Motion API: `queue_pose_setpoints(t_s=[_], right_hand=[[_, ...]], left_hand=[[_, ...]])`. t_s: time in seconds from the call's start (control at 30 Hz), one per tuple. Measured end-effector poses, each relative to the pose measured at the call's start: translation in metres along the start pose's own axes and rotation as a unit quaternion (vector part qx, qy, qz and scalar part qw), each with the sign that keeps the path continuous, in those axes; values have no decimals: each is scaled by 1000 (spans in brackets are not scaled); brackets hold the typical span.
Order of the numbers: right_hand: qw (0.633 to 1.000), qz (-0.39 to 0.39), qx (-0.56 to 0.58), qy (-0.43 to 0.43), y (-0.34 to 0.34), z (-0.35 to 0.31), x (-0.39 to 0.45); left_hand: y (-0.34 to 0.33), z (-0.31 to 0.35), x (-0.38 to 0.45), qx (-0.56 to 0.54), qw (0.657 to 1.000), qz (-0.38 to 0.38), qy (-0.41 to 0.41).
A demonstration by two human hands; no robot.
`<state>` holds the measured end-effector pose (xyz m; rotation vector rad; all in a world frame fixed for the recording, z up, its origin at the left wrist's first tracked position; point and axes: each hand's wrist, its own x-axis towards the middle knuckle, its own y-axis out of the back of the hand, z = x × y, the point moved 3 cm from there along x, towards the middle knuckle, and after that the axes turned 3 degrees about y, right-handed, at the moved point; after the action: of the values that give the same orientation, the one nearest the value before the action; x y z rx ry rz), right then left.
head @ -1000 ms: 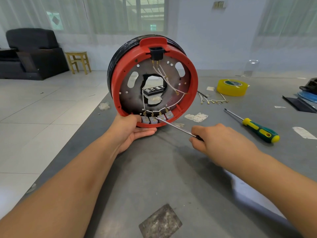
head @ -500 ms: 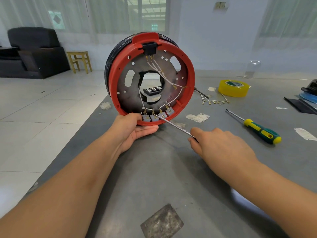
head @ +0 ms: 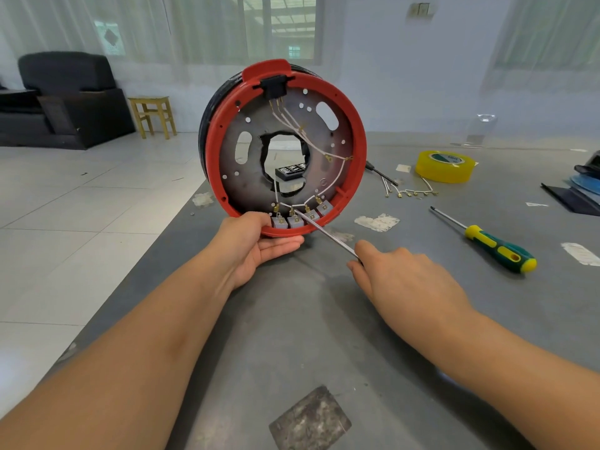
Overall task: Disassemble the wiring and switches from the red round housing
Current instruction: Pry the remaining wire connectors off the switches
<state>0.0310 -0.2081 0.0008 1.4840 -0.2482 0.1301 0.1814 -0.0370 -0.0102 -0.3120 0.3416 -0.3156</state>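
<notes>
Red round housing (head: pixel 356 131) stands on its edge on the grey surface (head: pixel 292 319), its open side facing the camera, with a grey metal plate inside and a black connector at the top rim. The left hand (head: pixel 251 243) reaches in from the lower left with the forearm stretched forward; its palm faces up under the bottom rim, fingers cupped beneath the red edge and thumb lying over the rim's inner lip, so this grip holds the housing upright. A row of four small grey switches (head: pixel 300 217) sits along the bottom of the rim just right of that thumb, joined by thin white wiring (head: pixel 311 142) that runs up to the connector. The right hand (head: pixel 402 277) comes in from the lower right, back of the hand up, fingers curled and pinching a thin metal tool (head: pixel 328 235). The shaft slants up and left, and its tip rests at the switch terminals, near the second and third switches. The housing lies ahead and to the left of this hand. A green and yellow screwdriver (head: pixel 496 248), a yellow tape roll (head: pixel 444 167) and loose wires (head: pixel 409 191) lie on the surface to the right.
</notes>
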Motion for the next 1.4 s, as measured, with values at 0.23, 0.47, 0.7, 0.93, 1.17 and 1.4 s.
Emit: queue_pose_setpoints(t_s=[0.23, 0.47, 0.7, 0.93, 1.17, 1.4], right_hand=[[1000, -16, 16, -5, -1, 5, 0], [998, 35, 44, -18, 4, 16, 4], [957, 118, 261, -37, -3, 22, 9], [836, 138, 529, -43, -3, 21, 14], [730, 162, 651, -133, -22, 30, 26], [686, 135, 673, -242, -39, 38, 54]], left_hand=[[2, -1, 3, -14, 1000, 10, -4], [6, -1, 5, -45, 999, 6, -11], [7, -2, 7, -40, 999, -1, -16], [8, -2, 12, -37, 999, 4, -31], [6, 0, 9, -5, 999, -13, -37], [3, 3, 4, 32, 999, -39, -17]])
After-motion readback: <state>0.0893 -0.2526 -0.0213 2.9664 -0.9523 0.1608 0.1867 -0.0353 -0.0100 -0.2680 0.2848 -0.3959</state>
